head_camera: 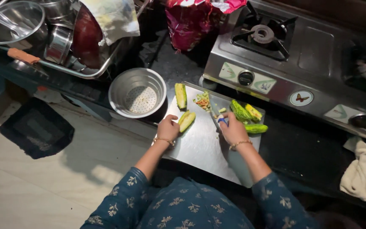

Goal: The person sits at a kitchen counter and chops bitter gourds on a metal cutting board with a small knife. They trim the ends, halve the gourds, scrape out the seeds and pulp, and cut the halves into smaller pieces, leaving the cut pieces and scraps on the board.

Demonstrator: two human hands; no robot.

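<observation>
My left hand point(167, 127) grips a halved green gourd piece point(187, 120) on a steel cutting board point(200, 148). My right hand point(233, 129) holds a knife point(217, 114) with a blue-and-white handle, its blade pointing away over the board. Another gourd half point(181, 95) lies at the board's far left edge. A small heap of scooped seeds and pulp point(202, 101) sits beside it. Several more green gourd pieces point(247, 115) lie at the board's right side, just past my right hand.
A perforated steel strainer pot point(137, 92) stands left of the board. A dish rack with steel vessels point(51, 38) is at far left. A gas stove point(293, 59) lies behind the board, a pink bag point(191, 21) next to it, a cream cloth point(365, 174) at right.
</observation>
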